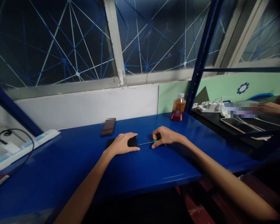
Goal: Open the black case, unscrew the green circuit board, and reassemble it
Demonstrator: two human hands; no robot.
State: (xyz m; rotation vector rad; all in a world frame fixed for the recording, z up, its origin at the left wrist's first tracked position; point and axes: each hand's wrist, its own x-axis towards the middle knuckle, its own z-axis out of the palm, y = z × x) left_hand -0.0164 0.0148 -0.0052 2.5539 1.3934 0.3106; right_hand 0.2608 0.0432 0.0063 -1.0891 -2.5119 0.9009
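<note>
On the blue table a flat black rectangular object [132, 142] lies under my left hand [121, 143]. My left thumb and fingers reach across it and grip its near and far edges; the palm hides its middle. My right hand [165, 136] is closed around the green handle of a screwdriver [146, 143]. The thin metal shaft points left, and its tip meets the right edge of the black object. Whether the tip sits in a screw is too small to tell. Part of the handle is hidden by my fingers.
Behind my left hand lies a dark phone [108, 127]. A bottle with an orange drink [178, 107] stands at the back right, by a blue post [202, 56]. A white power strip [25, 149] runs along the left. Another person's hand [273, 108] is at the dark table on the right.
</note>
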